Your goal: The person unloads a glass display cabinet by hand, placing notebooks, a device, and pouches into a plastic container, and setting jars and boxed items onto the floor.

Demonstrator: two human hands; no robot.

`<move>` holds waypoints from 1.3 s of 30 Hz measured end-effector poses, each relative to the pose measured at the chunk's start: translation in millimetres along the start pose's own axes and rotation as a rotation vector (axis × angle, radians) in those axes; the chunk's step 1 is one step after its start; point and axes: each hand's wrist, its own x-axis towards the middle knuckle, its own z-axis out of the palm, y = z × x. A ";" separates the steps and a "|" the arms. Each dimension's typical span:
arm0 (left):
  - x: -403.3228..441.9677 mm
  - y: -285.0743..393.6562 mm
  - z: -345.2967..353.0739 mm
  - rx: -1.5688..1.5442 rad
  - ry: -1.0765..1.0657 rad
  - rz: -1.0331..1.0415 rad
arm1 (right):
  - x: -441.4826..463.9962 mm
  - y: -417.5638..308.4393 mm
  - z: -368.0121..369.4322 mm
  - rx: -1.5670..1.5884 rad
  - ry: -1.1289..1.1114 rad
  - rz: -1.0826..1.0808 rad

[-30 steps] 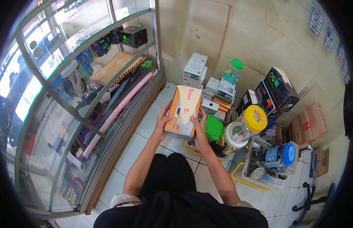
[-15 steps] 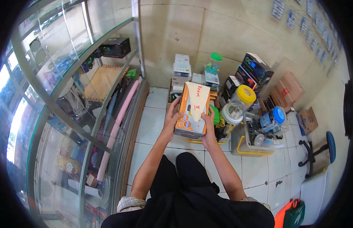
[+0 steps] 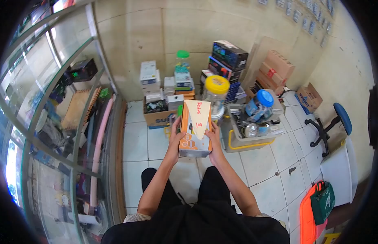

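Note:
Between my two hands I hold an orange and grey cardboard box (image 3: 190, 142), with a cream paper label (image 3: 199, 118) on its top marked "Redmi II" in red. My left hand (image 3: 176, 136) grips its left side, and my right hand (image 3: 213, 140) presses on its right side. The box is held up in front of my knees, above the tiled floor. Just beyond it stand a carton of small boxes (image 3: 156, 118) and a clear jar with a yellow lid (image 3: 217, 84).
A glass display case (image 3: 81, 142) lines the left side. At right are a grey bin with yellow handles (image 3: 246, 143), a blue-lidded jar (image 3: 260, 102), stacked dark boxes (image 3: 229, 55), brown cartons (image 3: 276, 71), a wheeled chair (image 3: 339, 118) and a green bag (image 3: 323, 203).
My view has swung to the right, so the shelves and stacked goods sit further left. The box stays in both hands, slightly lower in view, and my knees are further apart.

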 end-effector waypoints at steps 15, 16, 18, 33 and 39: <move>6.3 -28.8 188.2 -0.085 -0.128 0.019 | -20.2 -133.5 -133.2 -0.112 0.007 -0.117; 9.9 -32.2 188.9 -0.055 -0.152 0.026 | -22.0 -140.0 -131.9 -0.098 0.019 -0.129; 9.6 -25.4 197.9 -0.069 -0.157 0.013 | -27.1 -156.5 -127.4 -0.103 0.024 -0.094; 140.9 59.9 256.7 0.105 -0.192 0.174 | 78.2 -283.0 -91.1 0.004 -0.079 -0.128; 271.2 94.9 263.6 0.166 -0.247 0.264 | 223.0 -326.2 -75.0 -0.084 -0.218 -0.158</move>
